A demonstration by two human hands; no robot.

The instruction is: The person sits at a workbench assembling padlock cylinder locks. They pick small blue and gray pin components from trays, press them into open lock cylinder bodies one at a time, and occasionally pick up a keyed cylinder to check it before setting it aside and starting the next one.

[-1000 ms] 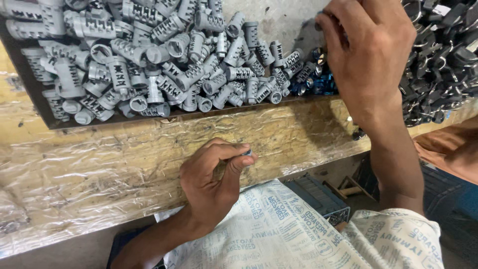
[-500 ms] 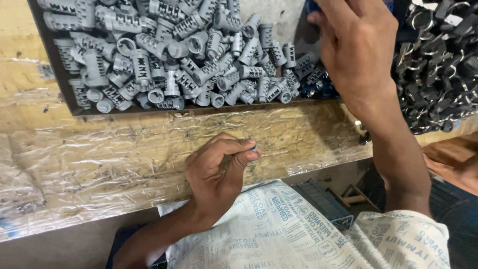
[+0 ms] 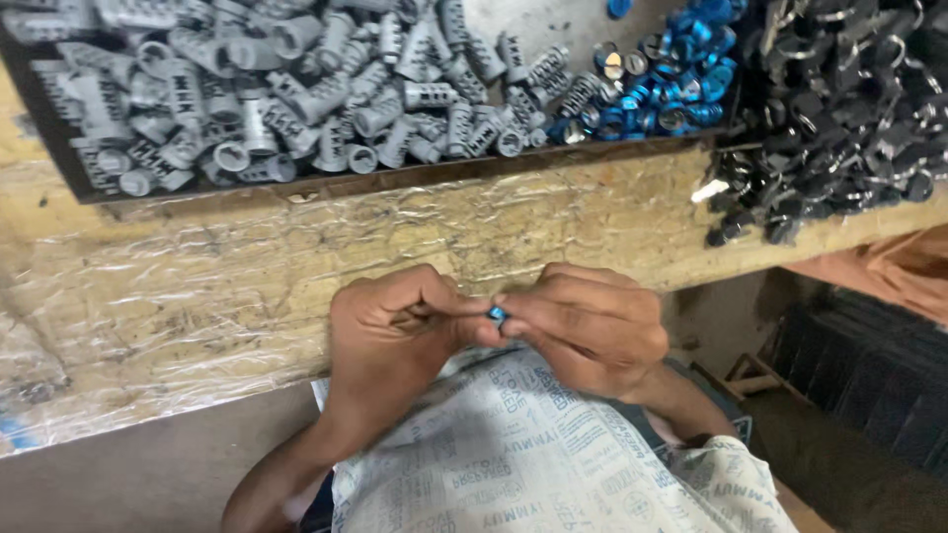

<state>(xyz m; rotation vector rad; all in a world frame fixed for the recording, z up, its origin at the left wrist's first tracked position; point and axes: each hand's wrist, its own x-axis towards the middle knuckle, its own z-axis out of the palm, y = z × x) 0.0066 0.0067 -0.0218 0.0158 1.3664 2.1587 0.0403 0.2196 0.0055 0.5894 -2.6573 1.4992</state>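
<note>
Head view: both hands meet at front edge of plastic-wrapped wooden surface [image 3: 247, 276], above printed cloth [image 3: 513, 464] on lap. Right hand [image 3: 592, 331] grip pinched narrow on small blue ring [image 3: 498, 314] w/ thumb + fingertips. Left hand [image 3: 395, 336] grip closed, fingertips touching same ring; anything else in it hidden. Behind: tray [image 3: 59, 148] w/ grey ribbed sleeves [image 3: 296, 99], blue rings pile [image 3: 671, 89], black parts [image 3: 839, 118] at right.

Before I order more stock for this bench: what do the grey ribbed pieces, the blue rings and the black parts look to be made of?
The grey ribbed pieces look like moulded plastic: matte, uniform grey, no glints. The blue rings seem metal, perhaps anodised, given their glossy blue sheen and silvery faces; the one between the left hand and right hand matches. The black parts look dark and semi-gloss, with wire rings; plastic or coated metal, unclear.
</note>
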